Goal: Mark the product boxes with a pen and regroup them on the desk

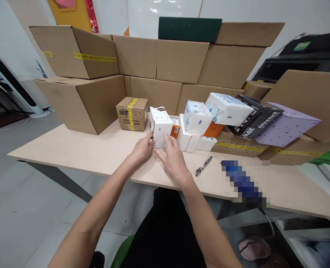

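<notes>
A white box point(160, 130) with small dark printing and a brown patch on top stands upright on the table. My left hand point(141, 149) grips its lower left side, fingers closed against it. Against its lower right front, my right hand point(176, 158) presses its fingers, with the thumb low in front. The box is held between both hands. Just behind its right side shows an orange and white box point(175, 128). A taped brown carton point(132, 114) sits to the left, apart from my left hand. To the right of my right hand lies a pen point(204, 166).
Large cardboard boxes point(169, 57) form a wall behind. On the right are stacked tissue packs point(228, 108), a black package point(255, 118) and a lilac box point(289, 125). A blurred blue object point(241, 180) lies near the table's point(86, 154) front edge.
</notes>
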The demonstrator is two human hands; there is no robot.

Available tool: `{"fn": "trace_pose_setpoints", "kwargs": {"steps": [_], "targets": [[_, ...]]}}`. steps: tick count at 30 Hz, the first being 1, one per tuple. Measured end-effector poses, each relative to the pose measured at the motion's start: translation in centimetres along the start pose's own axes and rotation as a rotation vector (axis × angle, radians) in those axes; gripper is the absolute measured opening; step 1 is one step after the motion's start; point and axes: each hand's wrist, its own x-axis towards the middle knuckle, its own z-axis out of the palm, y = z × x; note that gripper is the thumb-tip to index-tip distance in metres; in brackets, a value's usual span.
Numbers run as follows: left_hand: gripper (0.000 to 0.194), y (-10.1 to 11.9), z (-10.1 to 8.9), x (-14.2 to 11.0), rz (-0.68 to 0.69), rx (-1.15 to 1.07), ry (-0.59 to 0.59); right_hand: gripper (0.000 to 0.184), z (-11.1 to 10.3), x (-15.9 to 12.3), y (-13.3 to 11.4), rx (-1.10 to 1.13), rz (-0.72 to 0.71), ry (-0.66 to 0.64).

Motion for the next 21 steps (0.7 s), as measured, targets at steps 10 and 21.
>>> {"fn": "trace_pose_setpoints", "kwargs": {"steps": [10, 21], "targets": [[0.082, -0.4, -6.6, 8.4, -0.197, 0.413, 0.449, 0.016, 0.5, -6.1, 1.6, 0.266, -0.112, 0.138], [0.088, -2.8, -7.3, 10.2, -0.346, 0.259, 0.435, 0.022, 0.3, -6.4, 1.5, 0.243, -0.126, 0.106]]}}
